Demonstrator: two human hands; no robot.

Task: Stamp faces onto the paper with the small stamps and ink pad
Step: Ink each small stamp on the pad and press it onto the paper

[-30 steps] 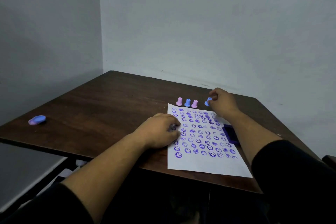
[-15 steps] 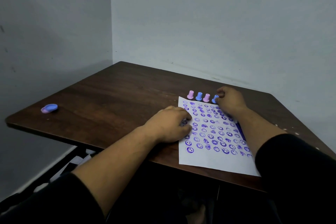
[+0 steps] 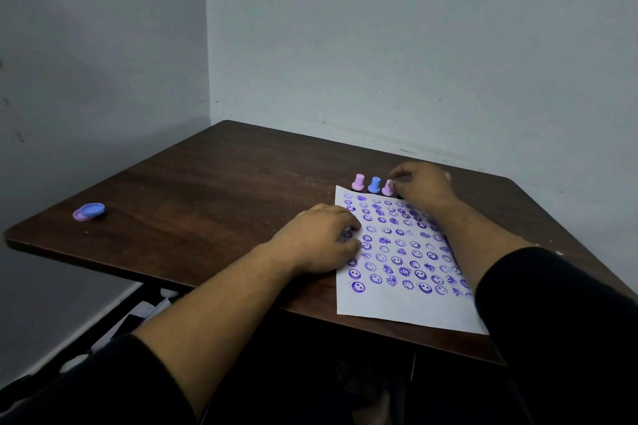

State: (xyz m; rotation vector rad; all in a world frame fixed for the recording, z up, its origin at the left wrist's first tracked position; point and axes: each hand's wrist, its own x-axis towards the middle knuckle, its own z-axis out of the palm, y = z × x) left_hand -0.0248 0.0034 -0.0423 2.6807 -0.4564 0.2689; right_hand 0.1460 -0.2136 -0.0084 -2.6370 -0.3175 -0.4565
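A blue-and-pink round lid (image 3: 89, 211) lies on the dark wooden table (image 3: 207, 190).

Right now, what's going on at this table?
A person is stamping faces on a sheet of paper, already mostly filled with purple prints. The left hand rests on the paper's left edge, pinning it. The right hand is at the row of small stamps beyond the paper's far edge, its fingers at the right-hand pink stamp; whether they grip it is unclear. A blue-and-pink lid lies apart at the table's left.
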